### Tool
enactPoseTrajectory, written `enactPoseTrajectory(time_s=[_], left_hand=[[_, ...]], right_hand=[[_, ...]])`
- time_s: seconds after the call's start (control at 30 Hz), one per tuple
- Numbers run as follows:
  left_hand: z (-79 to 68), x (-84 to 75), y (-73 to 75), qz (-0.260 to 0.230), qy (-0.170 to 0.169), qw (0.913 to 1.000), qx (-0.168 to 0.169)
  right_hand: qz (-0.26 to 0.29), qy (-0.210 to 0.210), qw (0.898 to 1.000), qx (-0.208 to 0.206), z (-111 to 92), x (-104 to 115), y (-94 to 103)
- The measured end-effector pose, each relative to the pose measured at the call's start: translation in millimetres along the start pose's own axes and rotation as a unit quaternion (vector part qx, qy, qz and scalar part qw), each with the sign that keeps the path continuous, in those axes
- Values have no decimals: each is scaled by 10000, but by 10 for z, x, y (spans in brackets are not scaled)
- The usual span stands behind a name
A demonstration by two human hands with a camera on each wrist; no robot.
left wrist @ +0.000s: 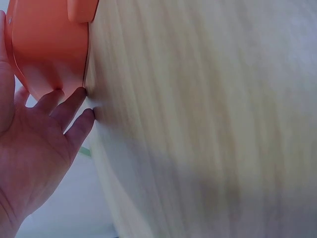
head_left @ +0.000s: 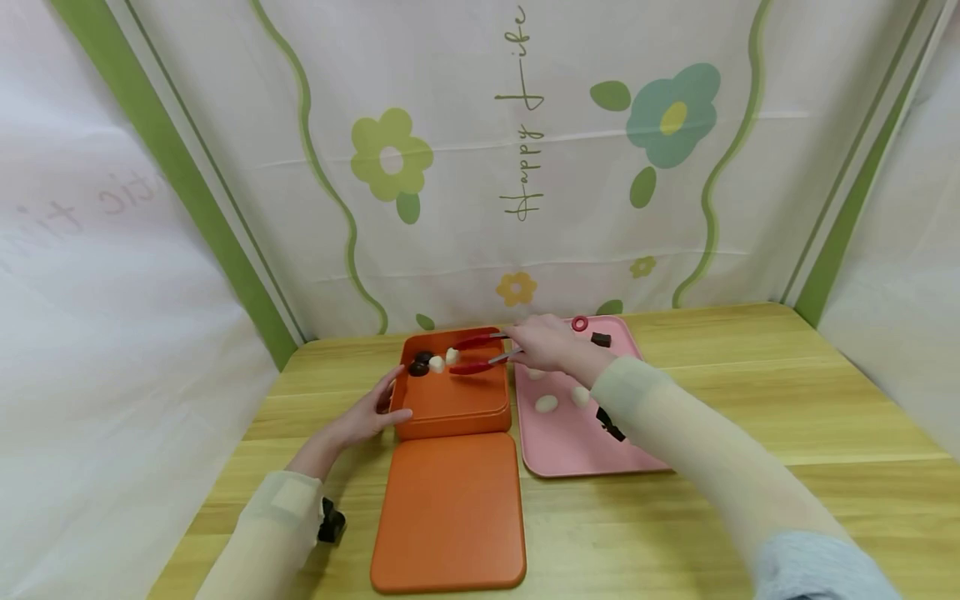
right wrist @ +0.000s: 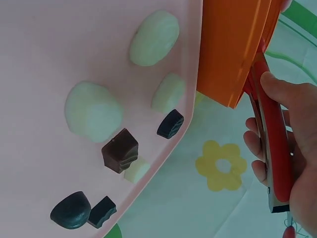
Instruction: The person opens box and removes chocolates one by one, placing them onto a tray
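Nearest us it's a grey-blue sleeve (head_left: pixel 821 568), and that right arm stretches out over the pink tray (head_left: pixel 570 457)! The right hand (head_left: pixel 543 340) has the red tongs (head_left: pixel 472 367) in its grip, their two tips well apart inside the orange box (head_left: pixel 453 427), right by the white pieces (head_left: pixel 437 364); touching or not, I can't tell. Over on the other flank, the left hand (head_left: pixel 363 419): fingers spread on the box's left wall, thumb reaching across its front-left corner. Dark pieces (head_left: pixel 418 368) sit beside the white ones, towards that same wall. The box stands by the worktop's (head_left: pixel 765 375) back edge, nearer the back-left corner, with the orange lid (head_left: pixel 450 512) flat just in front. Tight against the box's right side, the tray carries pale lumps (head_left: pixel 546 404) and, close to its rim, a brown block (right wrist: pixel 120 150)!
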State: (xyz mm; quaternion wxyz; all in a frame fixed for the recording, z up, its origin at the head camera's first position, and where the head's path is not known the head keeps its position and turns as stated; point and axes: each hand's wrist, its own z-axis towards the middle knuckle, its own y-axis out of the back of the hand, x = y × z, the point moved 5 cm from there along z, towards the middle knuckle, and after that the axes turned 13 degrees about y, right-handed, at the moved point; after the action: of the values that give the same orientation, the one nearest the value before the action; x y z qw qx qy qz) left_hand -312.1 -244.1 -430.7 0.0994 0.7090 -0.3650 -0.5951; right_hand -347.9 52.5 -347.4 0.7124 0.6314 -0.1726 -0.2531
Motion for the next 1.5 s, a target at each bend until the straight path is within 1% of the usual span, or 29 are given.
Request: enactPoseTrajectory(time_s=[0.1, 0.3, 0.4, 0.57, 0.83, 0.9, 1.03, 1.23, 1.33, 1.5], left_hand=[[3, 4, -6, 16, -14, 10000, -4], [3, -5, -11, -6, -24, 10000, -22], [-6, -12, -10, -12, -11, 10000, -20], [-4, -14, -11, -20, -12, 10000, 3], [4, -7, -3, -7, 3, 10000, -3], [-1, 1, 0, -44, 58, 10000, -21], [-6, -1, -10, -48, 32, 10000, 14], [6, -1, -12, -23, -27, 10000, -3], [-1, -18, -10, 11, -86, 10000, -24], [-31, -53, -13, -84, -82, 9999, -7]], right_hand=[[-45, 12, 10000, 24, 45, -21, -15], [8, -198, 9996, 207, 96, -88, -42], [27, -217, 9993, 292, 113, -103, -62], [143, -167, 9991, 359, 128, -87, -49], [270, -31, 9988, 409, 83, -70, -9], [293, -47, 9987, 404, 83, -65, -22], [446, -112, 9982, 383, 105, -43, -58], [327, -120, 9984, 438, 148, -13, -100], [350, -141, 9983, 452, 159, -7, -110], [524, -183, 9974, 464, 162, 3, -124]])
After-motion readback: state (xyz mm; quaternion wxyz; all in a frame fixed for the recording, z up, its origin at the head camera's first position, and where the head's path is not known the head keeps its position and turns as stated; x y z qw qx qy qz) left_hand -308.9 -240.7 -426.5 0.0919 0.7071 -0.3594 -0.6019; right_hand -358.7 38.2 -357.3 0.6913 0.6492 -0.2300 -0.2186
